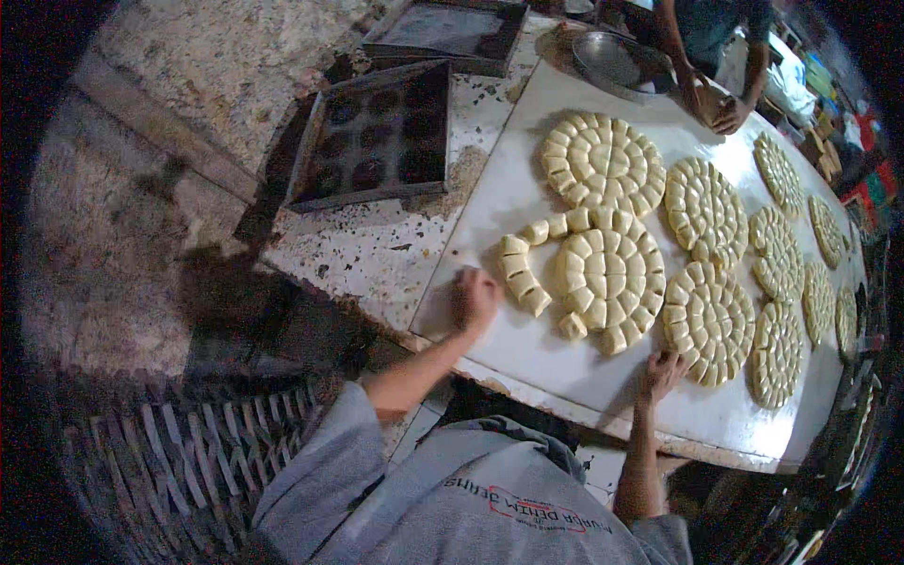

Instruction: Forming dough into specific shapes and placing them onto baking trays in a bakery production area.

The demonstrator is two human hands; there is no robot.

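Note:
Flat rounds of pale dough, cut into wedges and blocks, cover much of the white tabletop. On the nearest left round (612, 273), the outer ring is partly pulled away, and a curved strip of dough pieces (520, 273) lies apart on its left. My left hand (477, 299) is just left of that strip, bent and blurred, with its fingers hard to make out. Over the table near its front edge, my right hand (667, 370) has its fingers slightly apart, beside the lower middle round (708, 325). I see nothing held in it.
A dark square tray (372, 137) rests on the worn left ledge, with another tray (447, 33) behind it. At the far side are a round metal pan (621, 64) and another person's hands (725, 113). More dough rounds (777, 353) lie to the right.

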